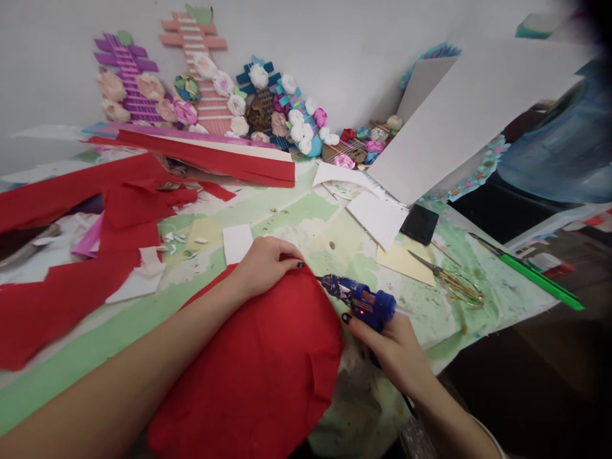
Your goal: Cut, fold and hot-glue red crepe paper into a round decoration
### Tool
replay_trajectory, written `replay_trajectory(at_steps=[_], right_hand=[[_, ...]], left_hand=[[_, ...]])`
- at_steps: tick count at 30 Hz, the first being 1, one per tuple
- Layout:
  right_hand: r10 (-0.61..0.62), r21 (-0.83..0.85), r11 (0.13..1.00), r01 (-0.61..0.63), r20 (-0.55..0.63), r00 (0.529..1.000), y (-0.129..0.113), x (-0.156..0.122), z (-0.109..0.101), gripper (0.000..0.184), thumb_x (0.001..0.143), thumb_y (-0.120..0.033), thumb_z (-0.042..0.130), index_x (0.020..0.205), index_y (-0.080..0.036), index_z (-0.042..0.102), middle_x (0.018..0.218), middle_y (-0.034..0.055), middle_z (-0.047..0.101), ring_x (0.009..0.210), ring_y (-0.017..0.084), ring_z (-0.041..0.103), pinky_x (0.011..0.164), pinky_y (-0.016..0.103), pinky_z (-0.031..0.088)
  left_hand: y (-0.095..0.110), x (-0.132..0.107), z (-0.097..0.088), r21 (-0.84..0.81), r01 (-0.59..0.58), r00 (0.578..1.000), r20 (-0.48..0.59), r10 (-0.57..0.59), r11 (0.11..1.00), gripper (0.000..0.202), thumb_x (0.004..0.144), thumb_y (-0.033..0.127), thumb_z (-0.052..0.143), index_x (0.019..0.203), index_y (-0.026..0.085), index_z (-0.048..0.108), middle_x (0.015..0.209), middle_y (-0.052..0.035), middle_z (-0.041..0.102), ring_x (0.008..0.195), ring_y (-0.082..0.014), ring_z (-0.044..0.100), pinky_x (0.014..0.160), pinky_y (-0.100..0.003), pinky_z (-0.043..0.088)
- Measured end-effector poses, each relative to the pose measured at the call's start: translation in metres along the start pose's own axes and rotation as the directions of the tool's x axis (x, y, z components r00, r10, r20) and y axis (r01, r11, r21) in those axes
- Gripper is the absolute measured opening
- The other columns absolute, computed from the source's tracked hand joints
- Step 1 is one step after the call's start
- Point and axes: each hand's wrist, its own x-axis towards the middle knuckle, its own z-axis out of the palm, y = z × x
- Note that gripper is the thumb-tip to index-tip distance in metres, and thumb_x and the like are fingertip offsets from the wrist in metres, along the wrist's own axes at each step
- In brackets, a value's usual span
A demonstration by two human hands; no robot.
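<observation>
A large rounded piece covered in red fabric leans at the near edge of the table, under my left forearm. My left hand pinches its top edge between thumb and fingers. My right hand is wrapped around the handle of a blue hot glue gun, whose small light glows orange-red. The gun's nozzle points left and meets the upper right edge of the red piece, close to my left fingertips. A pale glue stick sticks out of the gun's back end.
Red fabric scraps cover the left side. Gold scissors, a black phone, white card pieces and a green-handled tool lie right. Flower-decorated guitar shapes lean on the wall. A large white panel stands back right.
</observation>
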Motion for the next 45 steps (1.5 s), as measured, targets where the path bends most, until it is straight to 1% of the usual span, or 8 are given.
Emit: replay_trajectory(at_steps=[4, 9, 15, 19, 26, 32, 39, 45], right_hand=[[-0.044, -0.037, 0.998, 0.044, 0.015, 0.999, -0.001, 0.003, 0.001, 0.012, 0.078, -0.029, 0.062, 0.079, -0.019, 0.067, 0.046, -0.0031, 0.049, 0.049, 0.013, 0.047, 0.042, 0.022, 0.033], [-0.058, -0.076, 0.995, 0.059, 0.012, 0.998, -0.002, 0.005, 0.003, 0.011, 0.078, -0.028, 0.061, 0.075, -0.019, 0.067, 0.046, -0.0023, 0.048, 0.054, 0.015, 0.050, 0.046, 0.024, 0.035], [-0.052, -0.054, 0.997, 0.054, 0.024, 0.998, -0.006, 0.004, 0.003, 0.011, 0.079, -0.025, 0.060, 0.081, -0.019, 0.068, 0.045, -0.0034, 0.047, 0.048, 0.013, 0.045, 0.043, 0.023, 0.031], [-0.040, -0.099, 0.994, 0.044, 0.042, 0.998, -0.006, 0.003, 0.001, 0.014, 0.081, -0.025, 0.059, 0.089, -0.018, 0.068, 0.044, -0.0050, 0.045, 0.043, 0.010, 0.039, 0.040, 0.022, 0.027], [-0.039, -0.090, 0.995, 0.040, 0.011, 0.999, -0.002, 0.001, -0.001, 0.012, 0.080, -0.028, 0.060, 0.078, -0.018, 0.066, 0.044, -0.0044, 0.045, 0.046, 0.012, 0.042, 0.043, 0.023, 0.030], [-0.002, -0.097, 0.995, -0.002, -0.039, 0.999, 0.000, -0.003, -0.002, 0.015, 0.077, -0.030, 0.060, 0.068, -0.018, 0.059, 0.045, -0.0033, 0.047, 0.047, 0.013, 0.044, 0.043, 0.024, 0.032], [-0.001, -0.074, 0.997, -0.001, -0.022, 1.000, -0.002, -0.002, -0.001, 0.017, 0.077, -0.032, 0.060, 0.067, -0.018, 0.058, 0.046, -0.0037, 0.046, 0.045, 0.012, 0.042, 0.042, 0.023, 0.032], [-0.056, -0.126, 0.991, 0.055, -0.004, 0.998, -0.005, -0.002, 0.001, 0.011, 0.076, -0.028, 0.061, 0.070, -0.018, 0.060, 0.056, -0.0010, 0.054, 0.059, 0.015, 0.050, 0.051, 0.025, 0.038]], left_hand=[[0.000, 0.000, 0.001, 0.024, 0.003, 1.000, -0.007, -0.003, 1.000, 0.021, 0.073, 0.010, 0.058, 0.077, 0.023, 0.074, 0.080, 0.0023, 0.075, 0.077, -0.0163, 0.068, 0.077, -0.027, 0.048], [-0.001, 0.001, 0.001, 0.056, 0.000, 1.000, -0.011, 0.000, 0.998, 0.017, 0.076, 0.015, 0.059, 0.078, 0.022, 0.074, 0.081, 0.0020, 0.075, 0.076, -0.0164, 0.067, 0.074, -0.027, 0.047], [-0.002, -0.001, 0.001, 0.026, -0.024, 0.999, -0.043, 0.025, 0.999, 0.017, 0.075, 0.017, 0.059, 0.076, 0.023, 0.074, 0.078, 0.0024, 0.074, 0.073, -0.0155, 0.066, 0.073, -0.027, 0.049], [-0.001, -0.002, 0.001, -0.029, 0.003, 0.999, -0.046, -0.004, 1.000, 0.015, 0.072, 0.017, 0.060, 0.073, 0.022, 0.074, 0.077, 0.0005, 0.075, 0.072, -0.0163, 0.067, 0.071, -0.027, 0.050], [-0.006, -0.001, -0.001, -0.050, -0.016, 1.000, -0.023, 0.015, 0.999, 0.014, 0.069, 0.021, 0.060, 0.069, 0.020, 0.073, 0.074, -0.0020, 0.073, 0.072, -0.0171, 0.066, 0.071, -0.029, 0.051], [-0.009, -0.001, -0.002, -0.115, -0.015, 0.999, 0.048, 0.021, 0.993, 0.012, 0.067, 0.020, 0.060, 0.067, 0.019, 0.073, 0.074, -0.0033, 0.073, 0.073, -0.0177, 0.066, 0.075, -0.031, 0.051], [-0.012, 0.000, -0.002, -0.132, -0.076, 0.992, 0.091, 0.088, 0.988, 0.013, 0.066, 0.017, 0.059, 0.065, 0.019, 0.072, 0.075, -0.0031, 0.073, 0.074, -0.0175, 0.066, 0.075, -0.030, 0.052], [-0.018, 0.003, -0.003, -0.041, -0.249, 0.964, 0.090, 0.252, 0.968, 0.014, 0.069, 0.017, 0.060, 0.065, 0.022, 0.073, 0.073, -0.0036, 0.071, 0.079, -0.0184, 0.063, 0.077, -0.032, 0.051]])
